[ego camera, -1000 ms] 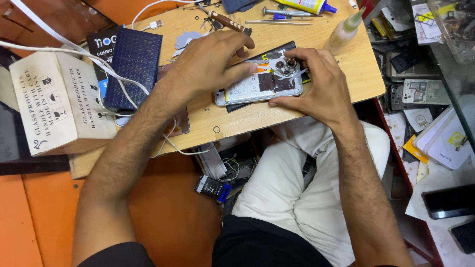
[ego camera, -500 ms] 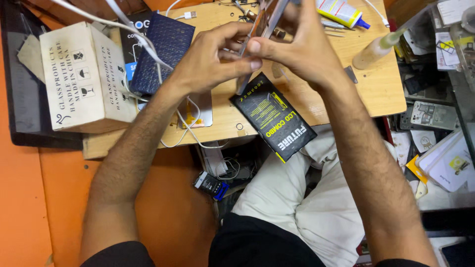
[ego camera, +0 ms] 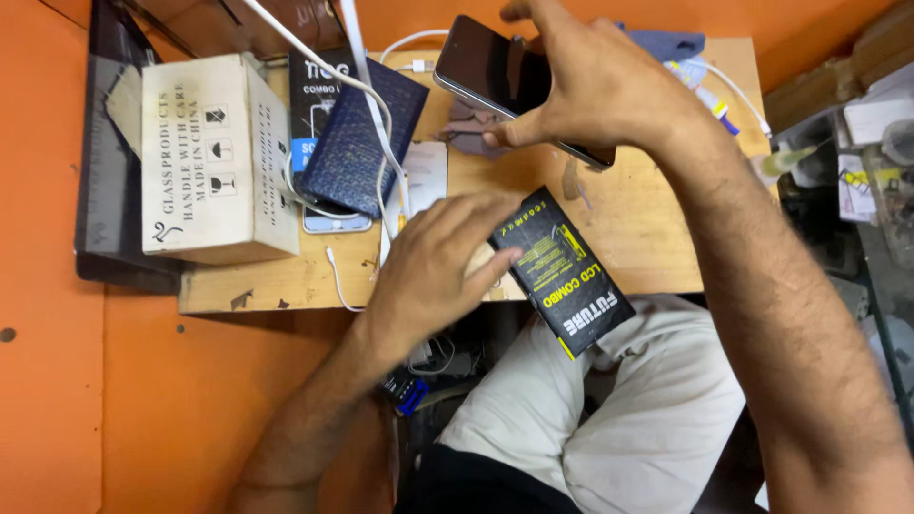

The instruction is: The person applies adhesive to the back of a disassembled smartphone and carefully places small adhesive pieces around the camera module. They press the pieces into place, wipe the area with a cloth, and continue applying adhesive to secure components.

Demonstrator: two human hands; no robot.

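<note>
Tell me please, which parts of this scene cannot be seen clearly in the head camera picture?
- Phone in the right hand: its far end is hidden behind the palm and fingers.
- Black flat box: one corner is covered by the left hand.
- Wooden table: its back part lies behind the right hand, and the top edge cuts it off.
- Items at the right edge: blurred and cut off.

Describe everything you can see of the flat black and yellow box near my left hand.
The flat black box looks like thin glossy card, rectangular, with yellow print and yellow edging on its face. It lies closed and face up, turned diagonally, its lower end overhanging the wooden table edge above the lap. The left hand touches its upper left edge with its fingers. The right hand is apart from it.
</note>
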